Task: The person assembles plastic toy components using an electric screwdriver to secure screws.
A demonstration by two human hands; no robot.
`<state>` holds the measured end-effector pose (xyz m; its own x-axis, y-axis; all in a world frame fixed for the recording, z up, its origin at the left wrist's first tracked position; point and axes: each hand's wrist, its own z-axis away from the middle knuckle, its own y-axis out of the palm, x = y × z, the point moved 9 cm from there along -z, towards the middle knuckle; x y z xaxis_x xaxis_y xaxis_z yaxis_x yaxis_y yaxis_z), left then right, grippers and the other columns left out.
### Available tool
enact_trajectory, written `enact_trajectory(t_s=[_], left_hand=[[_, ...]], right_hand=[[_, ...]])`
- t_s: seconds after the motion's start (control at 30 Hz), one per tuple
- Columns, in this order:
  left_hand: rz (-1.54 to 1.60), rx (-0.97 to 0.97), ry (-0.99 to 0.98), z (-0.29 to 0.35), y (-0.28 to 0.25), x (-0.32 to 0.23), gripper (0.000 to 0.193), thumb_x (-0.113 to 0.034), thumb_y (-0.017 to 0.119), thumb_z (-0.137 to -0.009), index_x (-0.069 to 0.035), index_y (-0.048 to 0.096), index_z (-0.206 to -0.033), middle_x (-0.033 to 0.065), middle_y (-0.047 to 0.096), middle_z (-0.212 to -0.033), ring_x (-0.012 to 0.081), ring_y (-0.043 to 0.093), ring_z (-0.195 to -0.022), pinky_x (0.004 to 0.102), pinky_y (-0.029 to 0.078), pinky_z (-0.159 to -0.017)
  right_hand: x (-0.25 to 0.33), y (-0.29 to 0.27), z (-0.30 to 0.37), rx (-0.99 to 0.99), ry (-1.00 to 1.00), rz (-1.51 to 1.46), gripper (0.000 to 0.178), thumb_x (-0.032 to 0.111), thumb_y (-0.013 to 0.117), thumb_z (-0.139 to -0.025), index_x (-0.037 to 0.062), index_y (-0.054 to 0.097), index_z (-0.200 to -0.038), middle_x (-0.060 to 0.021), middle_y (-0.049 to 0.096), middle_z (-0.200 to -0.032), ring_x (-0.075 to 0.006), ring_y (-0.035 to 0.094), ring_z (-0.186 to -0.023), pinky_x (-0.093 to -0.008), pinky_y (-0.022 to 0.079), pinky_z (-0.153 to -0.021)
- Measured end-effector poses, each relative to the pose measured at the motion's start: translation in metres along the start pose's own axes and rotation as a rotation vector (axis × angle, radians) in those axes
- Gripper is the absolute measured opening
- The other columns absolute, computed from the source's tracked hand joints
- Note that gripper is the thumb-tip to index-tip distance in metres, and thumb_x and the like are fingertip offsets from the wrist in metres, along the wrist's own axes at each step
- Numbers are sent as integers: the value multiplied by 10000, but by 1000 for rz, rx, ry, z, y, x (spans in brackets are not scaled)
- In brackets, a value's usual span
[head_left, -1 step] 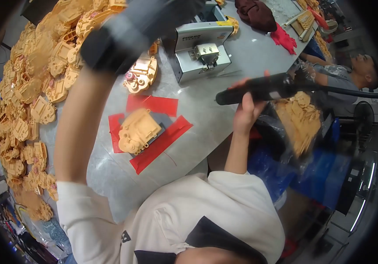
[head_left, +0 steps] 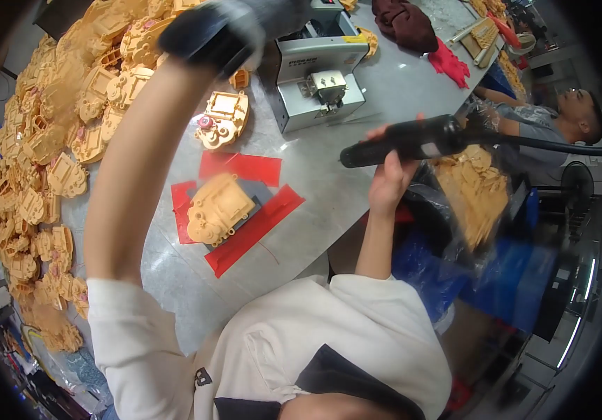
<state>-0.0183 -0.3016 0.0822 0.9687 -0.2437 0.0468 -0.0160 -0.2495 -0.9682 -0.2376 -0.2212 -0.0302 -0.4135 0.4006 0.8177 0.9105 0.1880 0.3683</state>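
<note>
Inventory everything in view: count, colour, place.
Table: one, grey, central
Pad: one, grey, central
Moulded part: one, tan, on pad
Strips: three, red, around pad
Machine: one, grey, top centre
Second part: one, tan, near machine
Heap: uncountable parts, tan, left
Cloth: one, maroon, upper right
Glove: count unclear, red, by cloth
Bagged parts: uncountable, tan, right
Worker: one, grey top, right
Fan: one, black, right
Tool: one, black, centre right
Left hand: one, blurred, near machine
Right hand: one, bare, holding tool

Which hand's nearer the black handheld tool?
Right. The right hand grips the black handheld tool; the left hand is apart from it, up-left at the picture's top edge.
</note>
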Motion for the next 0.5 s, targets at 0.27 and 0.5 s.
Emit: enact_trajectory(t_s=[0.27,0.5], left_hand=[[328,-321,101,63,-21,-17,248,-157,634,-790,-75,621,-1024,116,612,-945,246,593,-859,318,464,-726],[646,-97,32,158,26,-66,176,-139,629,-752,-97,600,-920,86,582,-841,263,564,-811,356,454,-695]], right_hand=[[6,-26,-4,53,-31,454,526,-20,629,-751,-24,390,-1219,-104,565,-932,-196,591,-848,-341,505,-786],[-11,-9,-22,-183,-47,194,524,-47,672,-670,-12,430,-1134,-21,543,-733,-94,516,-614,-223,448,-645]])
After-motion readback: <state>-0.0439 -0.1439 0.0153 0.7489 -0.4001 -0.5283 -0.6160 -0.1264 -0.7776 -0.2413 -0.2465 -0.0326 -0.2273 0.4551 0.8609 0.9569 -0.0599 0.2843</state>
